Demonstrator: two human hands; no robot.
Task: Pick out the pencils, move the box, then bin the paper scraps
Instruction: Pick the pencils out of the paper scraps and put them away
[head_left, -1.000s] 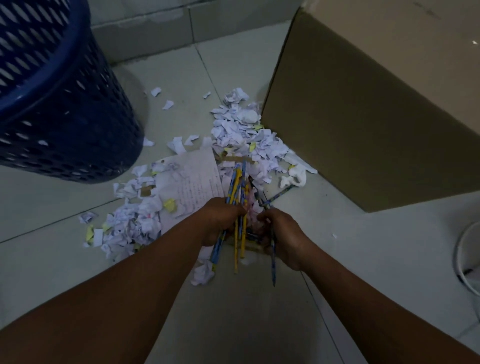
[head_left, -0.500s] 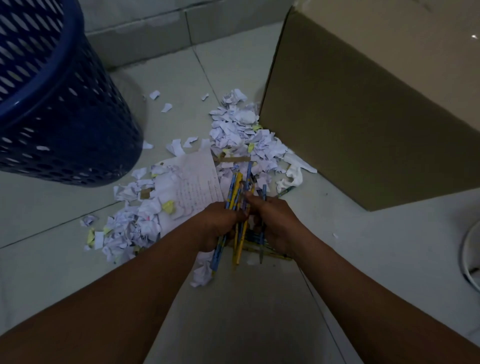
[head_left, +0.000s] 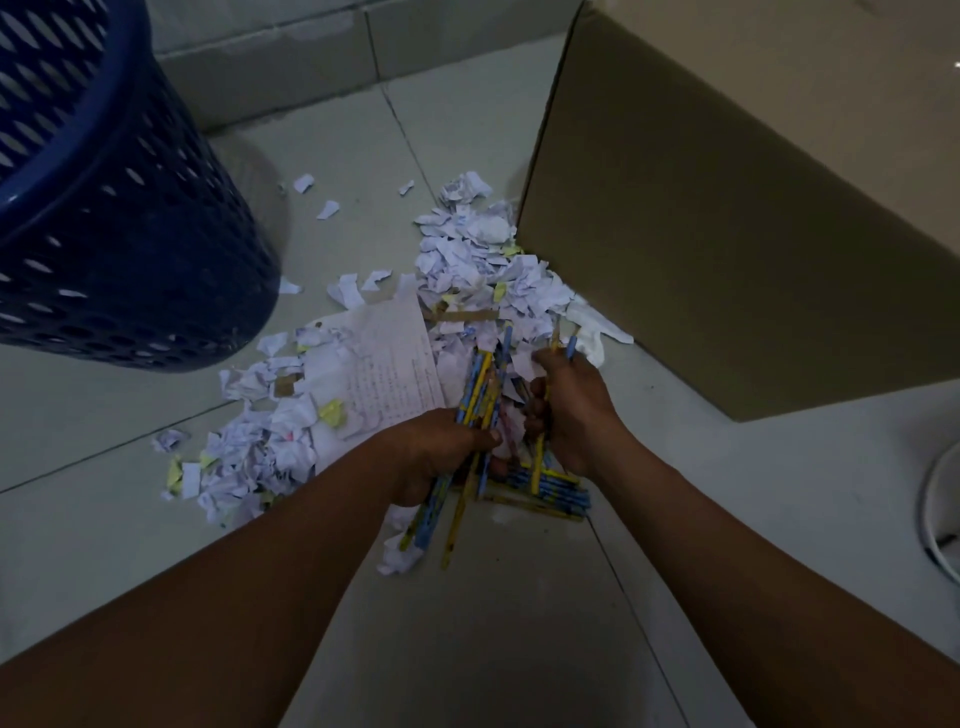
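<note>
From the head view I see my left hand (head_left: 441, 447) clamped around a bundle of pencils (head_left: 475, 395), long axis running away from me, far ends toward the box (head_left: 727, 249). My right hand (head_left: 574, 410) is closed on a couple more, nearly upright. Others lie crosswise on the floor (head_left: 519, 623) just under my hands. I reckon the loose bundle could slip and drop back among the paper scraps (head_left: 483, 270), or scraps could get pinched in with it.

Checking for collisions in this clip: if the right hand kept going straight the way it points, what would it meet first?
Probably the crumpled white paper just past the right hand, which grips pencils. Beyond that stands the cardboard box. Depth from this one head view is uncertain.
</note>
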